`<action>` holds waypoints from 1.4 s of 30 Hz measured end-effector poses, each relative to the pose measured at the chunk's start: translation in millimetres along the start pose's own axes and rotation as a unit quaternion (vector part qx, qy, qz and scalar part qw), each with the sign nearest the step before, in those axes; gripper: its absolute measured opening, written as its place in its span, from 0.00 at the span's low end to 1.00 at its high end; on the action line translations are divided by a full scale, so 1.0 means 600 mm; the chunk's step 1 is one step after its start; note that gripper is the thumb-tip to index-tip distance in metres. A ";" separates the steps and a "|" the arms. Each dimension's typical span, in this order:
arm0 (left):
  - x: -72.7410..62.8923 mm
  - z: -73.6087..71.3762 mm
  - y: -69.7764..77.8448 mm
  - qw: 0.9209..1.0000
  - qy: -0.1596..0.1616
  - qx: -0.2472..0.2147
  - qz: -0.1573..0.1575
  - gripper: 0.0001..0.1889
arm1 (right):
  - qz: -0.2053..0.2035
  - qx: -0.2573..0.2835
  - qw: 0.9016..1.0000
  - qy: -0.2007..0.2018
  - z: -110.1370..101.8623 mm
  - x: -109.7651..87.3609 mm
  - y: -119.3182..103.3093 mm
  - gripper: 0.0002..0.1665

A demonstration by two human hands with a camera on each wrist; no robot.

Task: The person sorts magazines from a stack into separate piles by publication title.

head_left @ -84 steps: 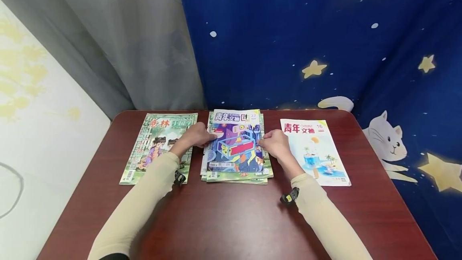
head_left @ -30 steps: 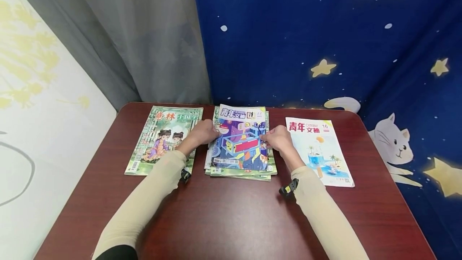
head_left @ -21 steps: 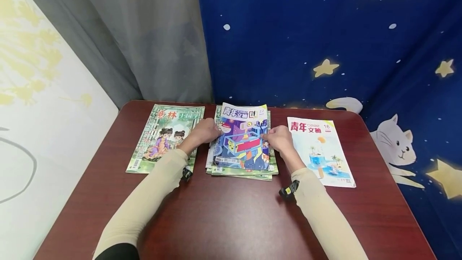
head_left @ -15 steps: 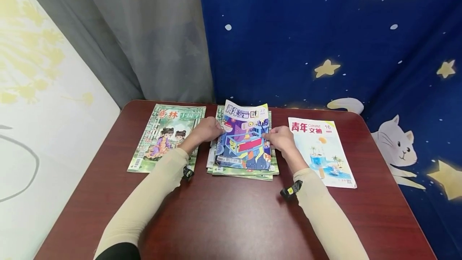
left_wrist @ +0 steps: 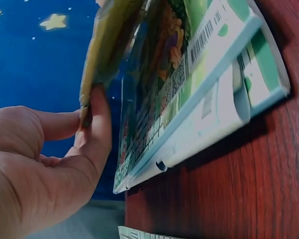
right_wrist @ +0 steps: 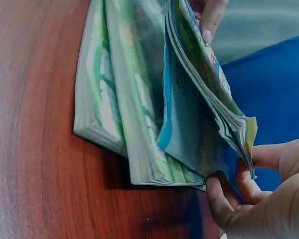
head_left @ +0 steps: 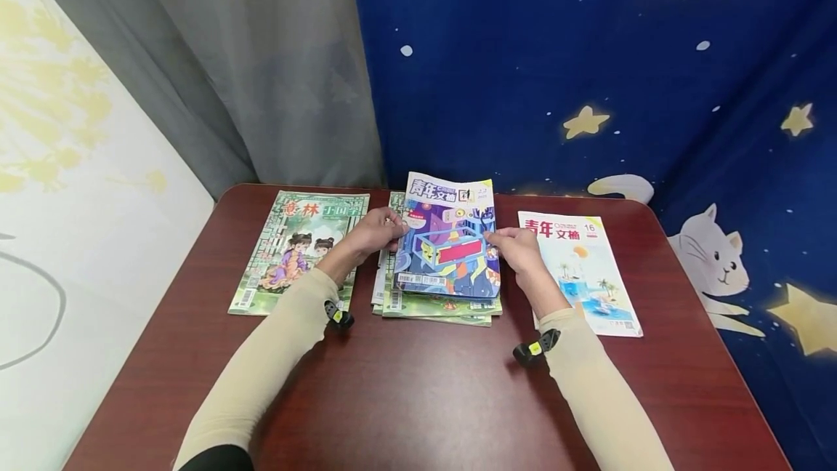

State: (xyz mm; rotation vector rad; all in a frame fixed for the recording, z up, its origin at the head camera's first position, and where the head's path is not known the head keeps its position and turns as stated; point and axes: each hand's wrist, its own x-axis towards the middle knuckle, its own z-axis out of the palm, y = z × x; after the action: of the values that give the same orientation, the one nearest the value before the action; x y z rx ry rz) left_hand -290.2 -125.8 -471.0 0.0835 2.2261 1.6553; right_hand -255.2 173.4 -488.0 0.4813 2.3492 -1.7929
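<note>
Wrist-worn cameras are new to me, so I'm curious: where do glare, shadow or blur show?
Head view: pale glare on the glossy dark-red wood-grained table, yet the title on the purple-and-blue paper magazine is readable; left wrist view: dark shadow along the stacked green-and-white paper magazines; right wrist view: those covers look smeared and hazy, the right hand's fingers clearer.

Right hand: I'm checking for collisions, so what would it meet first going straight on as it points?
Probably the purple magazine, whose edge the right hand pinches; what lies beyond in depth is unclear.
</note>
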 end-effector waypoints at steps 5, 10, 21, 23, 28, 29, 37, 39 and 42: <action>0.003 0.006 0.001 0.999 -0.007 -0.026 0.016 0.07 | 0.012 0.042 0.999 -0.019 -0.013 0.003 0.002 0.20; 0.005 0.015 0.004 0.998 -0.003 -0.046 0.033 0.06 | 0.016 0.110 0.992 -0.065 -0.030 0.005 0.007 0.22; 0.009 0.039 0.020 0.997 -0.007 -0.060 0.053 0.06 | 0.025 0.247 0.963 -0.108 -0.063 0.004 0.014 0.09; 0.010 0.044 0.020 0.997 -0.008 -0.058 0.052 0.06 | 0.026 0.260 0.959 -0.108 -0.067 0.004 0.014 0.06; 0.013 0.053 0.024 0.997 -0.011 -0.051 0.053 0.06 | 0.029 0.284 0.953 -0.098 -0.079 0.001 0.009 0.02; 0.013 0.055 0.025 0.997 -0.012 -0.054 0.054 0.06 | 0.027 0.287 0.953 -0.096 -0.083 0.000 0.008 0.01; 0.021 0.080 0.032 0.996 -0.026 -0.067 0.055 0.06 | 0.019 0.293 0.952 -0.086 -0.116 -0.011 0.005 0.06; 0.021 0.089 0.035 0.996 -0.032 -0.063 0.050 0.07 | 0.021 0.293 0.952 -0.086 -0.128 -0.014 0.007 0.08; 0.021 0.106 0.040 0.996 -0.047 -0.063 0.044 0.07 | 0.027 0.304 0.948 -0.087 -0.147 -0.019 0.012 0.11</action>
State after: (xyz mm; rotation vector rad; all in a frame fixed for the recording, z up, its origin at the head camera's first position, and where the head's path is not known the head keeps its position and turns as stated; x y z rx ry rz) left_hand -285.4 -57.1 -467.4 0.2247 2.0720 1.7956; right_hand -235.1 258.0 -466.4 0.4224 1.6202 -2.4059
